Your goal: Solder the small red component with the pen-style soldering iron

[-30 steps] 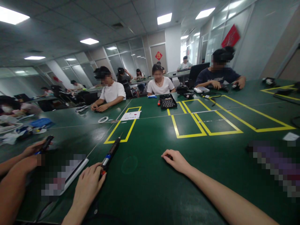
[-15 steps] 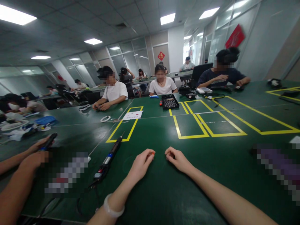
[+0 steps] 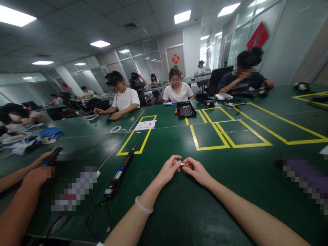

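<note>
Over the green table [image 3: 164, 212], my left hand [image 3: 169, 171] and my right hand [image 3: 196, 171] meet at the fingertips. Between them is a small red piece [image 3: 182, 164] with a pale shiny spot and an orange bit at its right side. It is too small to name, and fingers cover most of it. Both hands are closed, thumb against fingers, pinching at this piece. On the table to the left of my left forearm lies an electric screwdriver [image 3: 119, 172], its tip pointing away from me and a cable at its near end.
At the left edge a co-worker's hand [image 3: 47, 160] grips a dark tool. Yellow tape outlines [image 3: 212, 148] mark the table ahead. Farther off are a black tray [image 3: 186, 110], a paper sheet [image 3: 145, 125] and a white coil [image 3: 115, 129]. Several people sit around.
My left hand has moved right and met my right hand, bringing the small red piece between them. A person at the far right has raised a hand towards the head.
</note>
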`<state>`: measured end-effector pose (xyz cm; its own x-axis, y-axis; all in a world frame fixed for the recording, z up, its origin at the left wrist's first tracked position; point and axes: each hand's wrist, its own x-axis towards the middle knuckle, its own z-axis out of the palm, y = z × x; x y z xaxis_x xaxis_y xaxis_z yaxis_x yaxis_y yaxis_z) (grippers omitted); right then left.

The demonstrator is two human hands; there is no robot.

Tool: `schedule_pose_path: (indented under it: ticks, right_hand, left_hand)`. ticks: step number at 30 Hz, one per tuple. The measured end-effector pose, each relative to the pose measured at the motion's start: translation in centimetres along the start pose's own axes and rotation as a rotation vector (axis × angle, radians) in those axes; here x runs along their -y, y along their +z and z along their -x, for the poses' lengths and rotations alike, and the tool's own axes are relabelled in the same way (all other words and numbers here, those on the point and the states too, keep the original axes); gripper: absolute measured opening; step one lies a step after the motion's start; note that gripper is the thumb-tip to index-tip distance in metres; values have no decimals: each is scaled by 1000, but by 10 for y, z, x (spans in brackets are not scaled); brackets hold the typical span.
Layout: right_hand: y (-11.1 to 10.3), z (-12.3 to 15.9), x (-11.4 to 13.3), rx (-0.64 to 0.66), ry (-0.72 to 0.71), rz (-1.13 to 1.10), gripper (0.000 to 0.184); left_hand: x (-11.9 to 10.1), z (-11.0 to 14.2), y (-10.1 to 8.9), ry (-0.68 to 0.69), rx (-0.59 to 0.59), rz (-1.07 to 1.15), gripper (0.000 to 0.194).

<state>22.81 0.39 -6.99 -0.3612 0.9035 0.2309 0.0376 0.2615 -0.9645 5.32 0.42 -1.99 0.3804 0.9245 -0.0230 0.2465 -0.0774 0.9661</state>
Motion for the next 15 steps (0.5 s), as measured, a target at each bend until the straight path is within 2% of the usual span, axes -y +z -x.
schedule_pose_path:
  ticks: [2,6,15]
  right_hand:
    - [-1,-1,-2,-38,11,36,24]
    - [-3,-1,0,-35,19,95,25]
    - [-3,-2,-5,-35,20,5,31]
  left_hand:
    - [2,2,-1,58,-30,-42,32]
    - [3,4,-3,109,-18,-128,23]
    - [-3,10,3,140,1,-239,23]
